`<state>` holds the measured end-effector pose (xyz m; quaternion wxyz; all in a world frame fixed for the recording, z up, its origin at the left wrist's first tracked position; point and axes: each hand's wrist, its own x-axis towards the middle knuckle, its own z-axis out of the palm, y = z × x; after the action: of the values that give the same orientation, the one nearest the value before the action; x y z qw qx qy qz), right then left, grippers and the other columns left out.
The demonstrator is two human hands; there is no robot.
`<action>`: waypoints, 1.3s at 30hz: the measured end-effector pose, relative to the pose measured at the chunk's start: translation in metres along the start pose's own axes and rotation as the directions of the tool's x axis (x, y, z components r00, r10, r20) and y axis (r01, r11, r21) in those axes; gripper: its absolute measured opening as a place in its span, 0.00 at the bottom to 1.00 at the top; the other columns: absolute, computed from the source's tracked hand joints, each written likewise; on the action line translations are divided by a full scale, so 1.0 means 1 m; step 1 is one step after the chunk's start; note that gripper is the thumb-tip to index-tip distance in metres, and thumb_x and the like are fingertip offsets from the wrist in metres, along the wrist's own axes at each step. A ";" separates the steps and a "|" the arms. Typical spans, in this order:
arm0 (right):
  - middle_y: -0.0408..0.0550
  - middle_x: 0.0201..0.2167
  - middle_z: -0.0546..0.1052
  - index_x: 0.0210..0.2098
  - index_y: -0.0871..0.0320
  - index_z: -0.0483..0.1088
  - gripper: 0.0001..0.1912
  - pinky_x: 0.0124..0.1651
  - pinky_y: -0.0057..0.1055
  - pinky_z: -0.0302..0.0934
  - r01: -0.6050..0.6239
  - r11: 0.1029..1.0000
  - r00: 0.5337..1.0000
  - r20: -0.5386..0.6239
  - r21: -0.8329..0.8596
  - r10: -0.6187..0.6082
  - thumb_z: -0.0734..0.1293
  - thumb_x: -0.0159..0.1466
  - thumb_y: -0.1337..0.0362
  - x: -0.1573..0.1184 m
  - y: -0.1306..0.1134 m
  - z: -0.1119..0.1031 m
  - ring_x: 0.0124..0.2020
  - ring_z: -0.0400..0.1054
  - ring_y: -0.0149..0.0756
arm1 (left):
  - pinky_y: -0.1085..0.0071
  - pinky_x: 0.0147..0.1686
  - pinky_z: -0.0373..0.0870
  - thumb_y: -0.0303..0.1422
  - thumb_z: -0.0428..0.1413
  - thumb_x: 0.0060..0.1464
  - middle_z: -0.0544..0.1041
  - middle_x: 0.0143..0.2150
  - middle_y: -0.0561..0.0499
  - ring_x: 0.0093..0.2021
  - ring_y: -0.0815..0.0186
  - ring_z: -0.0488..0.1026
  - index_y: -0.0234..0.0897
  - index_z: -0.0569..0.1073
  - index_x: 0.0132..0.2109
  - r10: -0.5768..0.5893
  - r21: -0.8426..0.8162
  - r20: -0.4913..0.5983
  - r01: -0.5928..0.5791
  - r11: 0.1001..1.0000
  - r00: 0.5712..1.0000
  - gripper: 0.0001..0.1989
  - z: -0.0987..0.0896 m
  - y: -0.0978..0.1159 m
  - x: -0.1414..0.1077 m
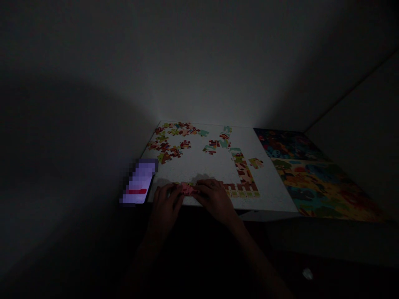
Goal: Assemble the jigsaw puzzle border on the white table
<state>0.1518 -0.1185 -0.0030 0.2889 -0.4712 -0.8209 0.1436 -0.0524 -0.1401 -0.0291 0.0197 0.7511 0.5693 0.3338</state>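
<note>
Close to the front edge of the white table, a pink puzzle piece [187, 189] sits between my hands. My left hand [166, 203] is closed, thumb and fingertips pinching its left side. From the other side my right hand [215, 198] grips it with the thumb, its fingers bent over the pieces behind. Just right of that hand runs a joined strip of fence pieces [243, 190], which meets an upright joined column [243, 166]. The room is dark, and my fingers hide part of what lies beneath them.
Many loose puzzle pieces [165, 145] lie at the back left of the white table [199, 166]. A small joined group [215, 145] and a single piece [256, 162] lie farther right. A lit phone [139, 182] rests at the left edge. Colourful picture sheets [321, 182] cover the right side.
</note>
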 end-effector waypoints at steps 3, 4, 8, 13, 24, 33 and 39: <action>0.49 0.49 0.78 0.48 0.51 0.76 0.12 0.55 0.42 0.61 0.002 1.000 1.000 0.003 -0.009 -0.002 0.67 0.66 0.58 0.000 0.001 0.001 0.51 0.68 0.41 | 0.48 0.56 0.68 0.35 0.52 0.63 0.71 0.50 0.45 0.52 0.56 0.69 0.43 0.76 0.52 -0.001 -0.003 0.001 0.001 1.000 1.000 0.13 -0.001 0.001 0.000; 0.49 0.49 0.78 0.48 0.51 0.76 0.12 0.55 0.43 0.61 0.000 1.000 1.000 0.005 -0.014 0.000 0.67 0.66 0.58 0.000 0.001 0.001 0.52 0.68 0.42 | 0.49 0.56 0.68 0.36 0.52 0.63 0.71 0.51 0.45 0.53 0.55 0.69 0.43 0.76 0.52 -0.008 -0.001 0.002 0.008 1.000 1.000 0.13 -0.001 0.001 0.000; 0.49 0.50 0.77 0.48 0.50 0.76 0.12 0.56 0.44 0.61 -0.011 1.000 1.000 0.013 -0.016 0.011 0.67 0.67 0.57 0.000 0.000 0.000 0.52 0.68 0.42 | 0.50 0.55 0.69 0.36 0.52 0.63 0.71 0.51 0.44 0.53 0.54 0.69 0.42 0.76 0.52 -0.014 0.012 0.009 0.014 1.000 1.000 0.14 -0.003 0.004 0.001; 0.50 0.50 0.77 0.49 0.51 0.75 0.13 0.56 0.44 0.60 -0.001 1.000 1.000 0.011 -0.006 0.001 0.66 0.67 0.58 0.000 0.000 0.000 0.52 0.67 0.43 | 0.49 0.56 0.68 0.37 0.49 0.65 0.73 0.54 0.42 0.55 0.54 0.69 0.39 0.76 0.52 0.019 0.044 0.042 -0.021 0.999 0.999 0.15 -0.003 0.003 0.003; 0.49 0.50 0.77 0.49 0.51 0.75 0.13 0.56 0.43 0.60 -0.001 1.000 1.000 0.016 -0.002 0.001 0.66 0.67 0.57 -0.001 0.001 -0.001 0.52 0.68 0.42 | 0.47 0.57 0.66 0.34 0.48 0.65 0.74 0.55 0.43 0.54 0.53 0.70 0.44 0.75 0.54 0.082 0.102 0.113 -0.094 0.990 0.990 0.16 -0.008 0.004 0.006; 0.50 0.50 0.77 0.49 0.50 0.76 0.13 0.55 0.44 0.60 -0.011 1.000 1.000 0.011 -0.009 0.011 0.66 0.67 0.56 -0.001 0.003 0.002 0.52 0.68 0.43 | 0.51 0.52 0.69 0.34 0.48 0.64 0.72 0.53 0.43 0.51 0.53 0.68 0.45 0.76 0.54 0.086 0.111 0.144 -0.103 0.989 0.986 0.17 -0.011 0.003 0.010; 0.49 0.50 0.77 0.48 0.51 0.76 0.13 0.56 0.44 0.60 -0.013 1.000 1.000 0.008 -0.006 0.013 0.67 0.67 0.56 -0.001 0.002 0.002 0.52 0.68 0.42 | 0.45 0.58 0.63 0.33 0.48 0.65 0.70 0.57 0.39 0.57 0.50 0.67 0.40 0.74 0.55 0.071 0.172 0.101 -0.088 0.981 0.992 0.16 -0.006 0.019 0.002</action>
<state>0.1524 -0.1179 -0.0056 0.2833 -0.4766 -0.8195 0.1449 -0.0394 -0.1468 -0.0155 -0.0334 0.7870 0.5644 0.2468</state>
